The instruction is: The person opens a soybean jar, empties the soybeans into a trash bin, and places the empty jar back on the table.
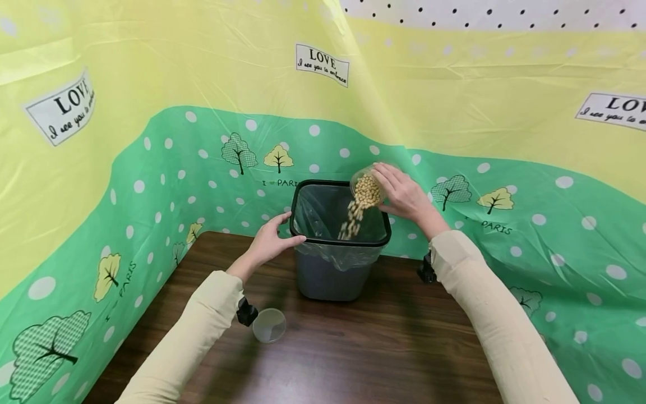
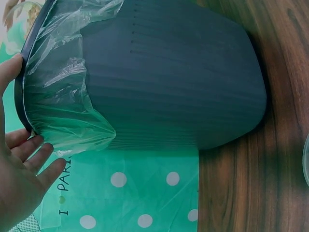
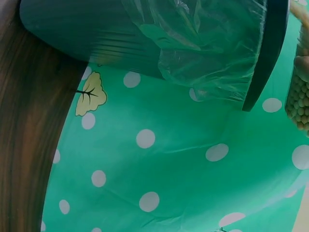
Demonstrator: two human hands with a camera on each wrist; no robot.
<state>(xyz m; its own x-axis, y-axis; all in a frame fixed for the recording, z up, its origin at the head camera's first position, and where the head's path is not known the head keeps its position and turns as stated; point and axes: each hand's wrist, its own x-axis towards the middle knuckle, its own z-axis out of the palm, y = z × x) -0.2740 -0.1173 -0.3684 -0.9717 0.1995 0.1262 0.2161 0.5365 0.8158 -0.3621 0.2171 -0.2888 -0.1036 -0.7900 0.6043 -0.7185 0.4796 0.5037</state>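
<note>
Plastic tub [image 1: 357,178] — mouth tipped down-left — gripped by right hand [image 1: 405,194]; left hand [image 1: 268,243] spread on bin [image 1: 329,276].

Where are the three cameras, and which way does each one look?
Head: worn on the head, facing forward and down at the bin; the left hand, right hand and both sleeves show.
Left wrist: worn on that wrist, facing the bin's outside; the left hand shows at the rim.
Right wrist: worn on that wrist, facing the bin and dotted cloth; part of the right hand shows at the right edge, beside beans.
Shared: both wrist views show the clear liner.
</note>
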